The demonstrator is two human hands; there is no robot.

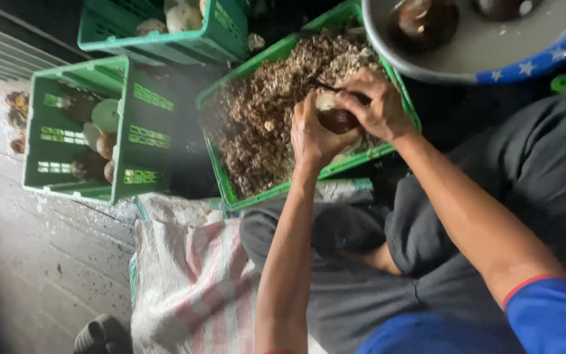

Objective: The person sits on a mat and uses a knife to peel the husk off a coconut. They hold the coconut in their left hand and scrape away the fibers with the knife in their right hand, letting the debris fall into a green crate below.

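My left hand (310,136) cups a round brown fruit (337,120) with a pale peeled patch on top. My right hand (376,105) closes over the fruit from the other side and grips a thin dark blade (325,86) whose tip pokes out to the left. Both hands work over a green plastic crate (212,145) heaped with brown and pale peelings (276,111). My palms hide most of the fruit.
A grey basin with a blue starred rim (532,65) at top right holds dark round fruits (422,23). Two more green crates (140,131) (165,42) hold round fruits, some pale and some brown. A striped woven sack (188,282) lies on the plank floor. My grey-clad legs fill the right.
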